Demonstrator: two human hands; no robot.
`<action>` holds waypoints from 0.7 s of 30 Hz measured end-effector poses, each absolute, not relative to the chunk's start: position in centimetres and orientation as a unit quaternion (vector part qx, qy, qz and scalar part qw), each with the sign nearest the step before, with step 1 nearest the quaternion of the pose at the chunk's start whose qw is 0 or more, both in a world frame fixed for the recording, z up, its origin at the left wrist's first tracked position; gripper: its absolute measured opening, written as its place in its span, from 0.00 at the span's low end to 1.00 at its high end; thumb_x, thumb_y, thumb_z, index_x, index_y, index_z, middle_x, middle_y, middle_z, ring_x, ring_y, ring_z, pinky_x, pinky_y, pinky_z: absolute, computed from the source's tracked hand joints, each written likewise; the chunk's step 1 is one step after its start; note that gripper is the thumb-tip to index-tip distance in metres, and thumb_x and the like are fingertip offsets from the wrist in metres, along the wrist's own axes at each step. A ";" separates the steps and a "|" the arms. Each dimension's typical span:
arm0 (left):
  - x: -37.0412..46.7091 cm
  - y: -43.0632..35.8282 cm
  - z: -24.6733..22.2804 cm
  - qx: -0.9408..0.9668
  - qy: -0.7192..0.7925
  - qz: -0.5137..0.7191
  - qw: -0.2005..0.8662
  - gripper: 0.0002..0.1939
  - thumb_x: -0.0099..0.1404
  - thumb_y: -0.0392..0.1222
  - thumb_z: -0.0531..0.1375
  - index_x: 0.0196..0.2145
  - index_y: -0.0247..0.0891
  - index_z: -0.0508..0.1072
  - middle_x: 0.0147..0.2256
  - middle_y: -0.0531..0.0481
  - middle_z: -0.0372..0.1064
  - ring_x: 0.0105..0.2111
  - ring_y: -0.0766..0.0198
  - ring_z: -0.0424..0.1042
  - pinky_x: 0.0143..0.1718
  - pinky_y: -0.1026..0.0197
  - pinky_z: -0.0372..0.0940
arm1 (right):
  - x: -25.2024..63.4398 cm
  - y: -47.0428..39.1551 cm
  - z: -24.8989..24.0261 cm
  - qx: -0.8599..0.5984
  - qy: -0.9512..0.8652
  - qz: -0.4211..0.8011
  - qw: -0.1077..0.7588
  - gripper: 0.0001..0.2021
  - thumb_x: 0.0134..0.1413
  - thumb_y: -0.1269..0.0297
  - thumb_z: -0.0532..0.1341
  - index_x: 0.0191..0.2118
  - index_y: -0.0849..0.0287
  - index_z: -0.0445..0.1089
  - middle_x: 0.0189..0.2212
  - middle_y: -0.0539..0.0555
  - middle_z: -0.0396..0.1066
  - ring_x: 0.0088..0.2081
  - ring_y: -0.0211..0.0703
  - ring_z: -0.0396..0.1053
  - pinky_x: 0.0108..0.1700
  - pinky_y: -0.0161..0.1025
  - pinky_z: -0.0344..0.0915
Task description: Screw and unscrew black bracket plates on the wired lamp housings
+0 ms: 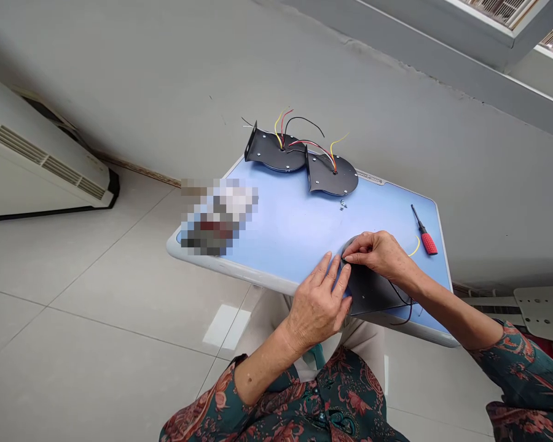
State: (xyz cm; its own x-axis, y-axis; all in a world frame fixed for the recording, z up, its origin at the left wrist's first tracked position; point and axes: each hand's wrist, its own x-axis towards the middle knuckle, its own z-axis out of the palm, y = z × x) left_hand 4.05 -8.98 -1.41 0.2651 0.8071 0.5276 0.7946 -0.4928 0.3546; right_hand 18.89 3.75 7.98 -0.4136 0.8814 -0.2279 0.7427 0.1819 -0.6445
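Observation:
A black plate (373, 291) with wires lies at the near edge of the blue table, partly covered by both hands. My left hand (320, 301) rests against its left side, fingers spread. At the plate's far left edge, my right hand (373, 253) pinches with thumb and fingertips; whatever is between them is too small to make out. Two more black plates, one at the back (271, 150) and one to its right (334, 175), have red, yellow, black and white wires rising from them. Several small screws (343, 204) lie just in front of the right one.
A red-handled screwdriver (427, 240) lies on the right part of the blue table (276, 227). A pixelated, unrecognisable item (221, 218) is at the table's left end. A grey wall stands behind the table.

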 end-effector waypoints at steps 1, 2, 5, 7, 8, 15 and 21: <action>4.0 -9.0 -1.4 0.795 0.503 0.337 0.010 0.29 0.73 0.42 0.56 0.67 0.22 0.65 0.66 0.23 0.62 0.71 0.36 0.55 0.64 0.38 0.67 | 18.8 3.8 8.0 -0.535 -0.762 0.352 0.093 0.03 0.47 0.68 0.70 0.30 0.54 0.83 0.26 0.48 0.74 0.30 0.38 0.67 0.34 0.37 0.61; 4.1 -9.0 -1.5 0.795 0.504 0.337 0.012 0.30 0.73 0.42 0.56 0.67 0.22 0.64 0.66 0.23 0.62 0.71 0.36 0.55 0.64 0.38 0.67 | 18.8 3.8 8.1 -0.537 -0.761 0.353 0.087 0.03 0.47 0.67 0.70 0.30 0.55 0.83 0.25 0.48 0.74 0.29 0.37 0.66 0.33 0.36 0.61; 4.1 -9.0 -1.6 0.793 0.508 0.335 0.027 0.31 0.73 0.42 0.56 0.69 0.25 0.62 0.68 0.25 0.60 0.73 0.37 0.52 0.65 0.37 0.66 | 18.6 4.0 8.3 -0.532 -0.762 0.362 0.070 0.03 0.48 0.66 0.69 0.30 0.56 0.82 0.22 0.47 0.73 0.27 0.37 0.66 0.31 0.35 0.60; 4.1 -9.0 -1.7 0.793 0.509 0.334 0.030 0.31 0.73 0.42 0.56 0.69 0.25 0.62 0.68 0.26 0.60 0.73 0.38 0.52 0.65 0.37 0.66 | 18.5 4.0 8.5 -0.528 -0.766 0.362 0.063 0.03 0.48 0.66 0.68 0.29 0.57 0.81 0.22 0.47 0.73 0.27 0.37 0.66 0.31 0.35 0.61; 4.1 -9.0 -1.7 0.793 0.508 0.334 0.028 0.31 0.73 0.43 0.56 0.69 0.25 0.63 0.67 0.26 0.61 0.72 0.37 0.53 0.65 0.37 0.66 | 18.4 4.0 8.5 -0.528 -0.767 0.359 0.062 0.02 0.48 0.67 0.68 0.29 0.57 0.80 0.23 0.48 0.74 0.27 0.37 0.67 0.32 0.35 0.61; 4.1 -9.0 -1.6 0.794 0.505 0.338 0.014 0.29 0.73 0.43 0.56 0.67 0.23 0.65 0.66 0.24 0.62 0.71 0.36 0.55 0.64 0.39 0.67 | 17.7 3.3 9.0 -0.550 -0.779 0.297 0.047 0.03 0.49 0.70 0.68 0.27 0.56 0.78 0.24 0.47 0.73 0.28 0.37 0.66 0.32 0.35 0.60; 4.1 -9.0 -1.4 0.788 0.511 0.342 0.022 0.29 0.73 0.42 0.56 0.66 0.24 0.65 0.70 0.25 0.55 0.73 0.38 0.52 0.65 0.38 0.66 | 17.5 3.0 9.4 -0.538 -0.794 0.282 0.044 0.04 0.48 0.71 0.67 0.27 0.56 0.78 0.25 0.47 0.73 0.28 0.36 0.65 0.33 0.35 0.60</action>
State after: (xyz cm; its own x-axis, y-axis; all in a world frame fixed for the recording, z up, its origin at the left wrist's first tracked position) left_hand 4.09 -9.04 -1.42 0.2439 0.8205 0.5170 0.7907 -0.4769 0.3839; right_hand 17.47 3.03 9.35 -0.4179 0.8782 -0.2324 0.8284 0.2633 -0.4945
